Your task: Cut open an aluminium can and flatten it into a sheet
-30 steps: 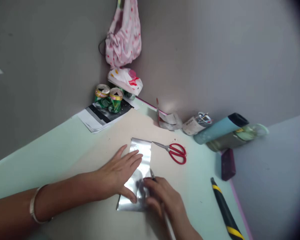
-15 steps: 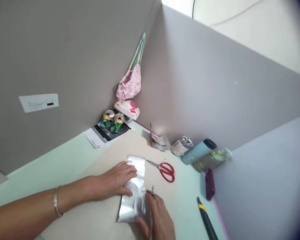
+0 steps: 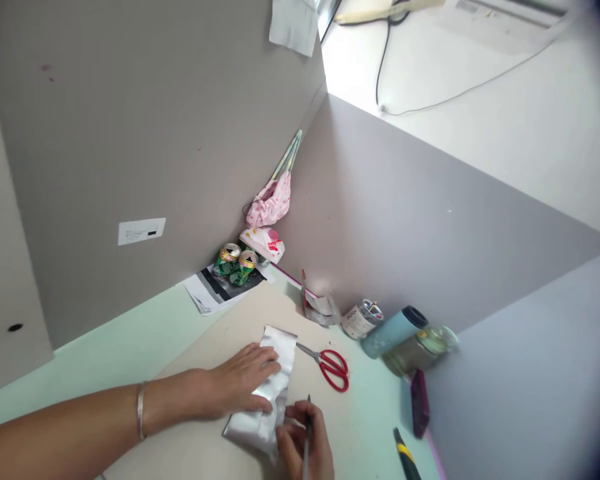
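Observation:
A strip of shiny silver sheet metal or foil (image 3: 275,390) lies on the beige board (image 3: 190,360), slightly bent along its length. My left hand (image 3: 247,380) rests flat on it from the left, fingers spread and pressing it down. At its lower right edge is my right hand (image 3: 307,440), curled round a slim grey pen-like tool (image 3: 307,443) that points up and away. The thumb and fingers of that hand touch the sheet's edge. Red-handled scissors (image 3: 333,369) lie just right of the sheet's far end, blades partly closed.
Two crushed green cans (image 3: 243,268) stand on papers (image 3: 203,293) in the far corner, below a hanging pink cloth bag (image 3: 270,200). Along the right wall are a tin (image 3: 360,320), a blue bottle (image 3: 395,331) and a purple box (image 3: 420,403). A black-and-yellow handle (image 3: 405,457) lies at lower right.
The silver sheet has turned slightly, its near end swinging left. My right hand has shifted its fingers to the sheet's edge and still holds the pen-like tool. The camera has tilted up.

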The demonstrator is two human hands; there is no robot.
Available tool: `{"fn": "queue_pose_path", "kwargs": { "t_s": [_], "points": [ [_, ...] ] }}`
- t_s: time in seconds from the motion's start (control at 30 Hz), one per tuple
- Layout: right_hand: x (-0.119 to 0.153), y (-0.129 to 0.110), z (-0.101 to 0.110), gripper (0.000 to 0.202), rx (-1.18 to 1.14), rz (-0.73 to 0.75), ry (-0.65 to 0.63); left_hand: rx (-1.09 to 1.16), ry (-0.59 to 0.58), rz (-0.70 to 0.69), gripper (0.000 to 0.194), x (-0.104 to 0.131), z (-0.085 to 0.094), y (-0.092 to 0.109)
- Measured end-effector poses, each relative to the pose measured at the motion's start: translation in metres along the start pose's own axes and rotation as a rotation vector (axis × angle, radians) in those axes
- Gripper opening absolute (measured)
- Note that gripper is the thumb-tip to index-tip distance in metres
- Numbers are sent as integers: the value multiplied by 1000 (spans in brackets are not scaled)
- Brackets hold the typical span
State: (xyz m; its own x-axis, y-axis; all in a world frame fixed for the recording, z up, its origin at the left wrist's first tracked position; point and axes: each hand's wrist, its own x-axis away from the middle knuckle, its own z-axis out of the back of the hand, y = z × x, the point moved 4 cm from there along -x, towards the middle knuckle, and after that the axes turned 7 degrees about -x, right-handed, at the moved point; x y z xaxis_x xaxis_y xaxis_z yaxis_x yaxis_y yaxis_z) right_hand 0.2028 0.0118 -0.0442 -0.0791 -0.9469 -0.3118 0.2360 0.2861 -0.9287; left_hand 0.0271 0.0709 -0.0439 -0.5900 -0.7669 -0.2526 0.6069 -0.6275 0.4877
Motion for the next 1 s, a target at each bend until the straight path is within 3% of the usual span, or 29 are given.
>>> {"fn": "queue_pose_path", "kwargs": {
  "t_s": [0.17,0.33,0.43,0.53,0.7,0.77,0.87,1.0],
  "points": [
    [-12,0,3,35,-58,-80,-26,98,23,14,61,2,10,7],
    [-30,-13,34,36,3,-2,57,297,52,11,53,7,27,18],
    [-29,-33,46,28,151,127,58,481,41,21,56,6,28,22],
    [-9,-56,39,17,352,346,34,697,25,46,62,0,23,25],
    [26,-76,7,28,523,687,-266,980,-6,86,59,-10,14,21],
    [24,-81,9,27,521,697,-281,1026,10,106,52,-12,13,16],
    [7,-87,26,20,517,594,-217,1042,43,134,42,-13,12,8],
    [-12,-82,35,18,541,541,-208,952,69,165,38,-13,11,2]
  ]
}}
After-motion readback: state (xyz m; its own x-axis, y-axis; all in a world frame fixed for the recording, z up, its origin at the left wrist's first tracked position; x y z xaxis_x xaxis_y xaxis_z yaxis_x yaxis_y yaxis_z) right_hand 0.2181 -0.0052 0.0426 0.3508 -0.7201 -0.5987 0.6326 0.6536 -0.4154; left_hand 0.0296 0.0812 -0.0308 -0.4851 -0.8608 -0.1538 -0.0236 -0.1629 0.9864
